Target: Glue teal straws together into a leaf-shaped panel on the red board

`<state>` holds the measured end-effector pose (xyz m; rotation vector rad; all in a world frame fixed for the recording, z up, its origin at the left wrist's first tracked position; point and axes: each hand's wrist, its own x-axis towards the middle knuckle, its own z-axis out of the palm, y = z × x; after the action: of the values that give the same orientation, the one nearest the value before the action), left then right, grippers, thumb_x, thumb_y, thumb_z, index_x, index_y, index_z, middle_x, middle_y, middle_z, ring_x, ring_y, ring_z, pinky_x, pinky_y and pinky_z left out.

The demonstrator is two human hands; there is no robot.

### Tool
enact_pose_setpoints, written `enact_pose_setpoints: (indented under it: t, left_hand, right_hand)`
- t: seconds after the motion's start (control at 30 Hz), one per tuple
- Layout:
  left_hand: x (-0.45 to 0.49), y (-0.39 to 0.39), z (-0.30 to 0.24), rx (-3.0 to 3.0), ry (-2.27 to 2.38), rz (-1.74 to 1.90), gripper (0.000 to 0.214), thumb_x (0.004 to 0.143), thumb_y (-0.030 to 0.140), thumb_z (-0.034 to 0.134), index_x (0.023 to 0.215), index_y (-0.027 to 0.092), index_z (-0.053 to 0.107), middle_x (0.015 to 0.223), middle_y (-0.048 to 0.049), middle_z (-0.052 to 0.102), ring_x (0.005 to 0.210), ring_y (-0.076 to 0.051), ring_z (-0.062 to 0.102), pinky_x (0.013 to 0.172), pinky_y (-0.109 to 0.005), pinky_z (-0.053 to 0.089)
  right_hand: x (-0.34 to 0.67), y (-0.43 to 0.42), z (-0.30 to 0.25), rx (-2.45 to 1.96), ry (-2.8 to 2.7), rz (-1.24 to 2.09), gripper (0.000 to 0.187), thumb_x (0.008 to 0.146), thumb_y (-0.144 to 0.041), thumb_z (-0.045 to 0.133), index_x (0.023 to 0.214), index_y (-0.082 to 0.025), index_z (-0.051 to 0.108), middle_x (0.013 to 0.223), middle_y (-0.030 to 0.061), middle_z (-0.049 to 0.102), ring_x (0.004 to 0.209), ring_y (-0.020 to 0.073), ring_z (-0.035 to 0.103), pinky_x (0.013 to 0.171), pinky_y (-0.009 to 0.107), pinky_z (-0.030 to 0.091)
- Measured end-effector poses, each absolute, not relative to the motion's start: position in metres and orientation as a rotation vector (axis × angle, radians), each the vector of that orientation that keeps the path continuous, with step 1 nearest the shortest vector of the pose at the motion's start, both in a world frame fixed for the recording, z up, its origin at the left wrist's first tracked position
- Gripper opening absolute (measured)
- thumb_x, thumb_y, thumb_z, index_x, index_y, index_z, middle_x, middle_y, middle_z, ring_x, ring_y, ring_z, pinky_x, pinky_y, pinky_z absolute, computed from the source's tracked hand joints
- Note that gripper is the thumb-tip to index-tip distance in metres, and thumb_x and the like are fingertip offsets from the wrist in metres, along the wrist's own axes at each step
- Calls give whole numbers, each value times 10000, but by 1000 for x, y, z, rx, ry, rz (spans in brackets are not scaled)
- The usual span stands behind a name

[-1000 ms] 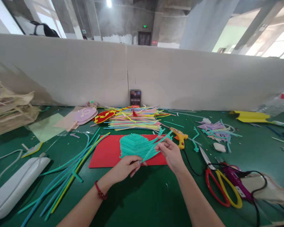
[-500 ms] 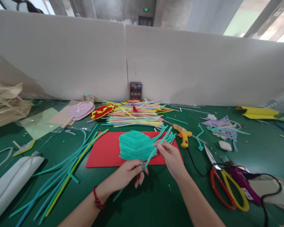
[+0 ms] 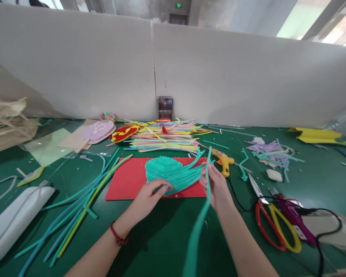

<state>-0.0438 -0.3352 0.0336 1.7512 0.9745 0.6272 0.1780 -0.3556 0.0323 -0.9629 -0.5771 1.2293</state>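
A dark green tabletop (image 3: 161,242) spreads beneath everything, with a bundle of thin, multicoloured fuzzy stems (image 3: 167,145) across its far side. Nearer lies a flat red rectangular sheet (image 3: 127,181), and on it rests a teal leaf-shaped piece of side-by-side fuzzy stems (image 3: 163,173), its loose ends fanning rightward. Red-and-yellow-handled metal scissors (image 3: 264,201) lie well to the right. The right hand (image 3: 217,188) is closed in a pinch on a long teal fuzzy stem (image 3: 197,231), gripping it near its upper end; a short tip rises above the fingers and the rest hangs down towards the viewer, in front of the leaf's right end. The left hand (image 3: 150,196) has its fingertips at the leaf's lower edge; whether they pinch it, I cannot tell. A red beaded bracelet (image 3: 120,240) circles the left wrist.
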Motion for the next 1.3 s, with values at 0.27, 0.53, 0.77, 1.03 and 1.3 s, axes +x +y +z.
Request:
enact_pose_setpoints:
  t: [0.27, 0.53, 0.77, 1.03, 1.3]
  left_hand:
    - [-70, -316, 21, 2433, 1074, 391, 409, 805, 273, 670, 1204, 301, 586, 1440, -50, 438, 1337, -256, 373, 1118, -488, 272]
    - [-62, -314, 14, 2536, 1143, 414, 358, 845, 302, 632, 1196, 256, 581, 1401, -81, 482, 1304, -238, 418, 1123, -505, 235]
    - [-59, -315, 8, 2569, 1212, 666, 246, 893, 199, 531, 1124, 230, 608, 1318, -77, 545, 1252, -218, 466, 1121, -507, 235]
    - [-33, -335, 10, 2527, 1123, 610, 134, 884, 239, 580, 992, 188, 642, 1000, -49, 645, 954, -210, 573, 840, -368, 449]
    - [-28, -335, 11, 2543, 1134, 545, 79, 884, 210, 574, 836, 175, 626, 894, -39, 635, 903, -205, 557, 817, -359, 416]
  right_hand:
    - [195, -349, 33, -812, -441, 1258, 267, 667, -392, 779, 808, -225, 626, 581, -83, 437, 463, 31, 438, 415, 132, 400]
    - [193, -365, 52, -1155, -1004, 1032, 279, 759, -489, 667, 790, -216, 619, 637, -45, 520, 391, 40, 316, 346, 196, 251]
    - [179, -378, 39, -1716, -1752, 475, 292, 823, -499, 543, 811, -255, 704, 756, 42, 595, 692, 191, 566, 641, 303, 441]
    - [179, -362, -3, -1829, -1791, 369, 345, 920, -431, 380, 881, -228, 655, 849, 65, 654, 779, 210, 611, 659, 290, 429]
    - [178, -365, -5, -1870, -1769, 373, 352, 920, -458, 366, 898, -245, 644, 803, 53, 685, 695, 205, 617, 570, 269, 382]
